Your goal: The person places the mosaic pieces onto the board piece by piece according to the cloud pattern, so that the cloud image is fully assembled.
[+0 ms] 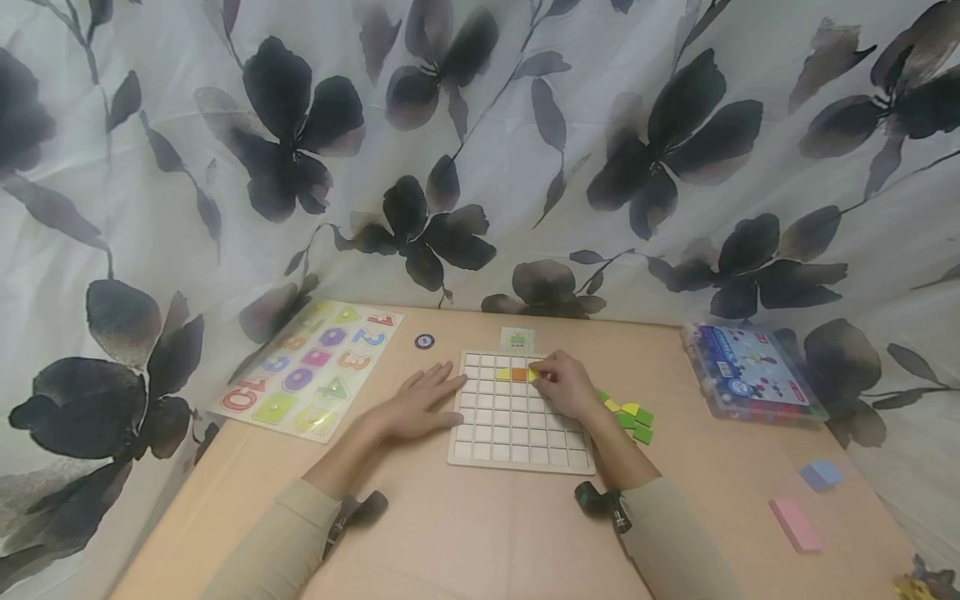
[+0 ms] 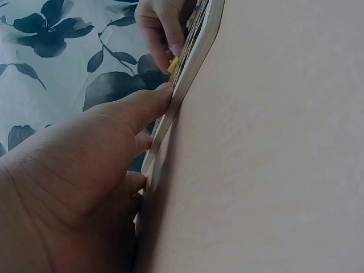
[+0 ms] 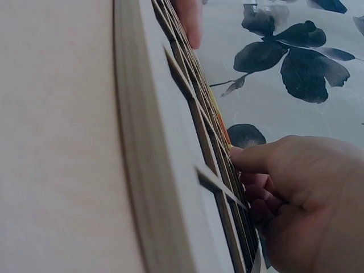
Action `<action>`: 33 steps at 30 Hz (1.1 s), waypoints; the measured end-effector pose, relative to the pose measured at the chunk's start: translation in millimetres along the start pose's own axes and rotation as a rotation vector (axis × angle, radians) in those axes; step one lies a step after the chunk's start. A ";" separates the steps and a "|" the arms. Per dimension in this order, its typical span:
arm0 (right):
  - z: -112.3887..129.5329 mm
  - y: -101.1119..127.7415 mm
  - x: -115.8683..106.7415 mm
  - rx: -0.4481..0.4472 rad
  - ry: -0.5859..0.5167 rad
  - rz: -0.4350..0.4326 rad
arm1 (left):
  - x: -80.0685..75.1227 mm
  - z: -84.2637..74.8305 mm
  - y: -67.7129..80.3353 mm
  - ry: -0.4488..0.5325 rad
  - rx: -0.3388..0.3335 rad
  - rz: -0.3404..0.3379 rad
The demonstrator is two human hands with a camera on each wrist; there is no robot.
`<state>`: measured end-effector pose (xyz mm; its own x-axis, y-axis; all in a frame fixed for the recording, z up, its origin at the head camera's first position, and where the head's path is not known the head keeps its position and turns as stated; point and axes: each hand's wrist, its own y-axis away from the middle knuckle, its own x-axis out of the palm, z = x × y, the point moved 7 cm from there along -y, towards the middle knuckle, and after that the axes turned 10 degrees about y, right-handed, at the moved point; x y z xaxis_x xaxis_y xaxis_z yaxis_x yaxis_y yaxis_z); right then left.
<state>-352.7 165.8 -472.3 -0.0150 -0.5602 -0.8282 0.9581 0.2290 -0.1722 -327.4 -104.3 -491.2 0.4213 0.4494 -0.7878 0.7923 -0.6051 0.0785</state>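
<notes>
Centre of the head view: white grid board (image 1: 517, 421) flat on the table (image 1: 465, 533). Left hand (image 1: 420, 402) resting at the board's left edge, fingers straight and spread, grip apart, fingertips touching the rim. Right hand (image 1: 567, 385) over the board's upper right part, fingers curled, grip clamped on a yellow piece (image 1: 533, 375) in the second row, just beside an orange tile (image 1: 519, 374) and another yellow tile (image 1: 503, 374). Green and yellow pieces (image 1: 633, 421) lying just right of the board. Number puzzle (image 1: 311, 367) at left, plastic box (image 1: 753, 371) at right, pink block (image 1: 795, 525) lower right.
</notes>
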 end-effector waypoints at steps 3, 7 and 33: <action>0.7 -0.4 1.3 -0.004 0.019 0.016 | -0.3 -0.1 0.5 -0.004 0.000 0.000; -0.1 -0.6 3.4 0.007 0.027 0.035 | -0.4 -0.7 1.4 -0.006 0.001 0.001; 11.1 20.1 -66.3 -0.008 0.005 -0.005 | 0.3 -1.0 0.1 -0.017 0.005 -0.001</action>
<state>-329.3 198.6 -414.9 -0.0215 -0.5578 -0.8297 0.9555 0.2327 -0.1812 -326.7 -103.6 -490.8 0.4129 0.4388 -0.7981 0.7906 -0.6077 0.0749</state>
